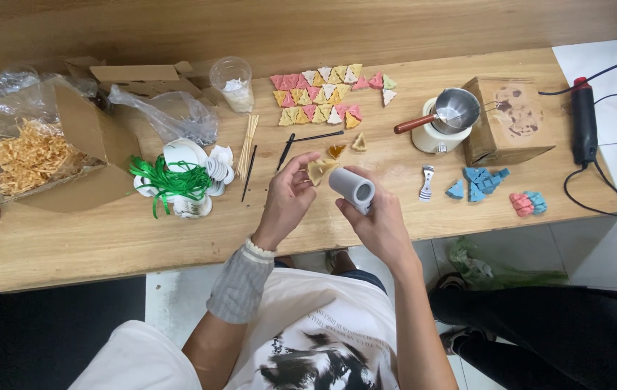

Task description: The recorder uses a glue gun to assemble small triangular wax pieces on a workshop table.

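The left hand point(288, 198) pinches a small tan triangular piece point(319, 170) above the wooden table point(106, 238); the right hand point(377, 217) grips a grey cylindrical tool point(352, 190) just beside it (a light pinch, so the piece could slip and drop).

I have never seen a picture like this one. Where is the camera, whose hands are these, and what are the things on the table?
The single picture comes from a camera worn on a person's head, looking down at their own two bare hands over a wooden table. The left hand pinches a small yellowish triangle piece. The right hand grips a grey cylinder. Farther back lie rows of coloured triangle pieces, a metal ladle resting on a small white pot, blue pieces, green ribbon, thin wooden sticks and an open cardboard box of straw-like filling.
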